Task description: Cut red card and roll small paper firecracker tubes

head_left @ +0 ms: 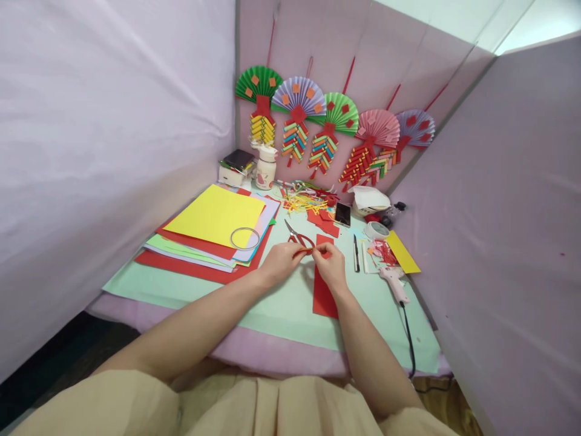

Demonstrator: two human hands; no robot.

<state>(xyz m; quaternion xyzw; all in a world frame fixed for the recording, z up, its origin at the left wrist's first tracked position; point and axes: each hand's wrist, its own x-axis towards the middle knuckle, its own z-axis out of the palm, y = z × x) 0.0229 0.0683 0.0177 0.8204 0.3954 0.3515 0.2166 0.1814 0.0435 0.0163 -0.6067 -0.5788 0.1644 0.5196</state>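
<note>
Both hands meet over the middle of the table. My left hand (pixel 282 261) pinches one end of a small, thin piece of red paper (pixel 305 251), and my right hand (pixel 331 264) pinches its other end. Whether the piece is rolled or folded is too small to tell. Just behind the fingers lie scissors with red handles (pixel 294 238), blades pointing away to the left. A long red paper strip (pixel 324 298) rests flat on the table, partly under my right hand and forearm.
Left, a metal ring (pixel 232 237) lies on stacked coloured paper (pixel 209 209). Behind are yellow strips (pixel 302 204), red scraps (pixel 323 223), a phone (pixel 342 214) and a bottle (pixel 265 169). Right are a cutter knife (pixel 356 254), tape roll (pixel 376 231) and corded glue gun (pixel 394 284). Paper fans (pixel 297 97) hang behind.
</note>
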